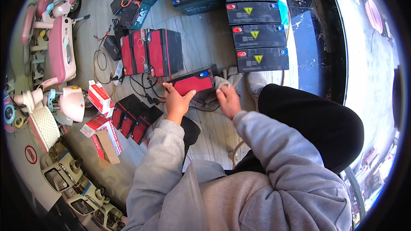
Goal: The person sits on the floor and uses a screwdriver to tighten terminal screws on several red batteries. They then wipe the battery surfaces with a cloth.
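Observation:
In front of me on the floor lies a battery with a red top and black sides. My left hand grips its near left part, index finger at the left end and thumb along the near edge. The fingers of my right hand are closed on a crumpled grey cloth at the battery's right end. A blue terminal cap shows near that end. Black cables run on the floor to the left of the battery.
Red-topped batteries stand beyond; more lie at left. Black batteries form a row at far right. Red-and-white boxes and pink scooters are at left. My right leg is bent beside the work.

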A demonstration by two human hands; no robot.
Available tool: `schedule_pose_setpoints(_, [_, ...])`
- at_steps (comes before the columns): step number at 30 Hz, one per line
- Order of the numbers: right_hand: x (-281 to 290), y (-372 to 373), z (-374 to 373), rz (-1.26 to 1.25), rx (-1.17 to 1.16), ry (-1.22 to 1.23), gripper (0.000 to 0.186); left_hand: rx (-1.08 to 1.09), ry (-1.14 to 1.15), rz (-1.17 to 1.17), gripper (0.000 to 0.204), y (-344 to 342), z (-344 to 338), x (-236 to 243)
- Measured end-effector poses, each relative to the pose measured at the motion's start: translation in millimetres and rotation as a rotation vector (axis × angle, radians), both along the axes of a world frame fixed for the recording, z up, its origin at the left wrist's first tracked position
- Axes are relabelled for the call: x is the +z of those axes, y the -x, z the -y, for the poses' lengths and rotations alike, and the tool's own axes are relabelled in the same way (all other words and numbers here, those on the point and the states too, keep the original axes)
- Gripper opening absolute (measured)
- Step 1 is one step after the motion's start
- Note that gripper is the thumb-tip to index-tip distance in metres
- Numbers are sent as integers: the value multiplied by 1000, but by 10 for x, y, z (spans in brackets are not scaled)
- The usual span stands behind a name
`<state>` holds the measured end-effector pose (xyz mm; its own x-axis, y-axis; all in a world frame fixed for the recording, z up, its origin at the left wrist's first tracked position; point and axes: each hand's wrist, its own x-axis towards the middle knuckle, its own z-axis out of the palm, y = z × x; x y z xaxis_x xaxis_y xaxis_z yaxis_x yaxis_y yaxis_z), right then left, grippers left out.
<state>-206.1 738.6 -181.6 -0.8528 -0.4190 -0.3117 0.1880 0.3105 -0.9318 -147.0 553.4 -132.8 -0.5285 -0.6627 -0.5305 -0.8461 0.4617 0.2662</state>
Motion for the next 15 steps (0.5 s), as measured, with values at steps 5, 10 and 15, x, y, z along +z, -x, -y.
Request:
schedule_pose_setpoints(5, [-611,-233,139,40,-46,34,37,-21,9,18,124,-14,13,-34])
schedule_pose_setpoints(10, [-1288,354,292,-190,419,-346,35,5,2,-1,121,8,-19,16])
schedule_pose_setpoints(15, [-1043,153,207,-50,117,-209,36,-456,371,-58,107,17,-90,145])
